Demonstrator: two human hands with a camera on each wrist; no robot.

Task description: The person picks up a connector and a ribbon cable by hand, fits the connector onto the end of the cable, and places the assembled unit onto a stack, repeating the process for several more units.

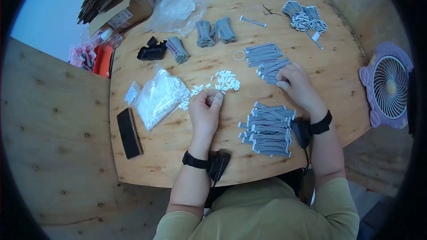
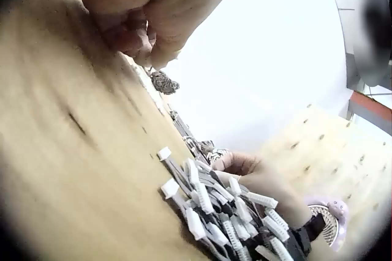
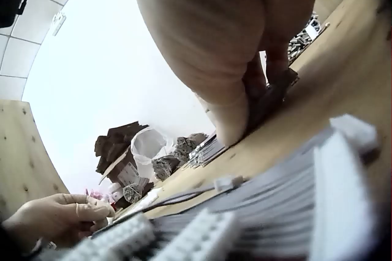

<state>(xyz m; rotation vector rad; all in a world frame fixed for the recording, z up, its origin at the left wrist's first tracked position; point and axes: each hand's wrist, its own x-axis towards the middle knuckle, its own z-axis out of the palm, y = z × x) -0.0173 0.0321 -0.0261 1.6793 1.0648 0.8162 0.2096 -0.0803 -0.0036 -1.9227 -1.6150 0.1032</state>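
Note:
The left hand [image 1: 205,112] is at the near edge of a loose heap of small white connectors [image 1: 227,81]; its thumb and index finger pinch what looks like one small white piece, mostly hidden by the fingertips. In the left wrist view this hand [image 2: 159,7] is low over the wood. Grey flat cables with white ends [image 1: 263,54] lie in two groups at the right hand [image 1: 299,84], whose thumb and fingers grip grey cable on the lower group. The right wrist view shows grey cable [image 3: 275,93] under the right hand [image 3: 226,34]. A larger cable pile [image 1: 271,129] lies nearer the body.
A clear bag of white pieces [image 1: 161,98] and a phone [image 1: 129,133] lie left. Behind are cable bundles [image 1: 204,34], a black object [image 1: 152,50], plastic bags [image 1: 176,5] and a cardboard box [image 1: 129,11]. Striped coils [image 1: 302,15] lie far right; a purple fan [image 1: 389,86] stands at the right edge.

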